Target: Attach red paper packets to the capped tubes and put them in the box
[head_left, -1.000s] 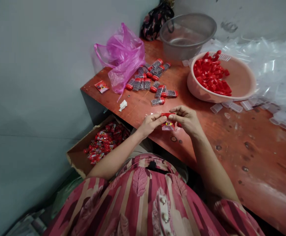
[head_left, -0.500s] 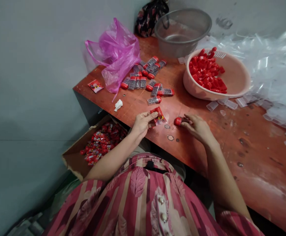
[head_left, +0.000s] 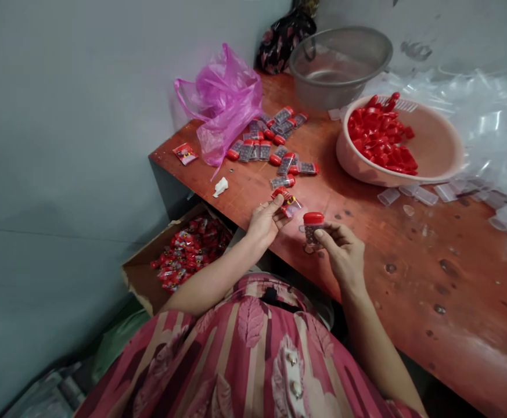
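Near the table's front edge, my left hand (head_left: 265, 225) pinches a small red printed plastic packet (head_left: 288, 203), its clear lower part pointing right. Just right of it, my right hand (head_left: 344, 251) grips a small clear container (head_left: 312, 229) by its side. This container stands upright in the fingers, has a red cap on top and holds dark contents. The two held things are close but apart. Beyond my left hand lies a cluster of similar red-capped containers (head_left: 262, 151). Another red packet (head_left: 185, 154) rests flat at the table's left corner.
A pink basin (head_left: 445, 157) with red caps and a grey basin (head_left: 340, 90) stand at the back. Clear empty containers (head_left: 492, 128) pile up at right. A purple plastic bag (head_left: 229, 87) and white scrap (head_left: 220, 186) lie left. Below sits a cardboard box (head_left: 142, 270) of filled packets.
My right hand has lifted the red-capped container off the table and turned it upright, bringing it nearer the packet. The left hand still holds the packet. The view has shifted slightly.
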`<state>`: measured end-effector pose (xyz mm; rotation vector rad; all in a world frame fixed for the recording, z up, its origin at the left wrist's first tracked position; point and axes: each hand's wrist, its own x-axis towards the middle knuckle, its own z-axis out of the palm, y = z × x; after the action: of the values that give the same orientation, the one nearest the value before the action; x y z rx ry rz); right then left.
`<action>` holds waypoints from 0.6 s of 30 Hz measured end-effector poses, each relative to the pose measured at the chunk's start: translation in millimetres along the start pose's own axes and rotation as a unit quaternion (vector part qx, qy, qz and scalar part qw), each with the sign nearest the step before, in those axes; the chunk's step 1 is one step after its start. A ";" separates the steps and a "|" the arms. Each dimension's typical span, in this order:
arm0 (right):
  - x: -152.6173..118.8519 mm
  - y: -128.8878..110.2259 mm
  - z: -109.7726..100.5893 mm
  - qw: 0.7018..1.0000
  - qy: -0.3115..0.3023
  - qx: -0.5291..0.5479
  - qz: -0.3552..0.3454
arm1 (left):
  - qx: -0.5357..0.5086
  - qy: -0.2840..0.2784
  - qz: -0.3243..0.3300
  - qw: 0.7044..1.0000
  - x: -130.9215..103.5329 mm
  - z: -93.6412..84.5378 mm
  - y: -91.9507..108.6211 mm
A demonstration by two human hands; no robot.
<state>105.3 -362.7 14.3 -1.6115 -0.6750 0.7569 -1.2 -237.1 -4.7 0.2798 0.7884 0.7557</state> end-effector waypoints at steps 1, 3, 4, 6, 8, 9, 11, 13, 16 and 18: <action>-1.9 -0.7 4.0 1.000 0.003 -0.005 0.000 | 0.000 -0.003 -0.002 1.000 -0.2 0.5 -1.2; -3.0 0.9 9.4 1.000 0.004 -0.017 -0.004 | -0.001 -0.017 -0.006 1.000 -1.5 1.6 -3.2; -2.8 2.7 11.1 1.000 0.005 -0.020 -0.009 | 0.000 -0.027 -0.005 1.000 -2.6 2.3 -4.0; -1.8 6.8 13.2 0.999 0.010 -0.023 -0.022 | 0.005 -0.048 0.004 0.999 -5.5 3.7 -5.3; -1.0 9.8 14.6 0.999 0.013 -0.027 -0.029 | 0.019 -0.067 0.016 0.997 -8.6 5.3 -5.8; -0.7 10.7 15.2 0.999 0.014 -0.031 -0.030 | 0.027 -0.074 0.021 0.997 -10.0 6.1 -5.7; -0.2 11.4 16.4 0.999 0.013 -0.037 -0.034 | 0.041 -0.086 0.022 0.995 -12.2 7.6 -5.3; 0.1 11.9 17.6 0.998 0.013 -0.038 -0.039 | 0.045 -0.102 0.016 0.994 -13.3 8.8 -5.2; 0.4 14.4 19.5 0.997 0.022 -0.043 -0.054 | 0.050 -0.124 0.010 0.991 -13.7 9.7 -7.0; 0.2 17.3 20.8 0.996 0.033 -0.053 -0.063 | 0.066 -0.123 0.007 0.990 -13.4 9.7 -8.9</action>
<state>89.5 -352.6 -5.3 -1.6650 -0.7715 0.5830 4.2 -252.3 4.8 0.4882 0.6030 0.6678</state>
